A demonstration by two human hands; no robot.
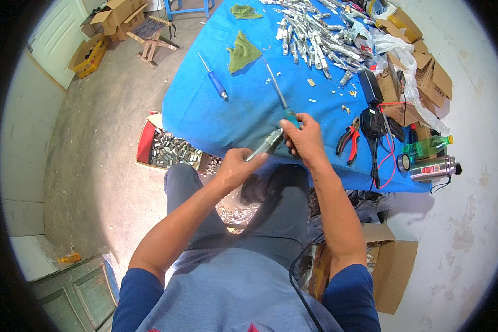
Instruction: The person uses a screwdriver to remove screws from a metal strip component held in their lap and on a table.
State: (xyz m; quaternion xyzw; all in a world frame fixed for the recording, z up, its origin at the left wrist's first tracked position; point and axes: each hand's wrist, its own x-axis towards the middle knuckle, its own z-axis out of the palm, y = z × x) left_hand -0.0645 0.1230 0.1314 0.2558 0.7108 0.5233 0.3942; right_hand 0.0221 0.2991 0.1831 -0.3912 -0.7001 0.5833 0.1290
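Note:
Over the front edge of the blue-covered table, my left hand (237, 167) is closed around the lower end of a slim silvery piece (266, 143) that slants up to the right. Its exact kind is not clear. My right hand (307, 139) grips a screwdriver by its teal handle (291, 117), the long shaft pointing away over the table. The right fingers also meet the silvery piece's upper end. A blue-handled screwdriver (217, 86) lies on the tabletop beyond my left hand. Beside it rests a green cloth (241, 53).
Similar silvery pieces (318, 44) are heaped at the far right. Red-black pliers (348, 143), black power adapters (372, 123) with cables, a green bottle (428, 147) and a steel flask (432, 168) stand or lie along the right. A red box (145, 144) of small metal parts sits below left.

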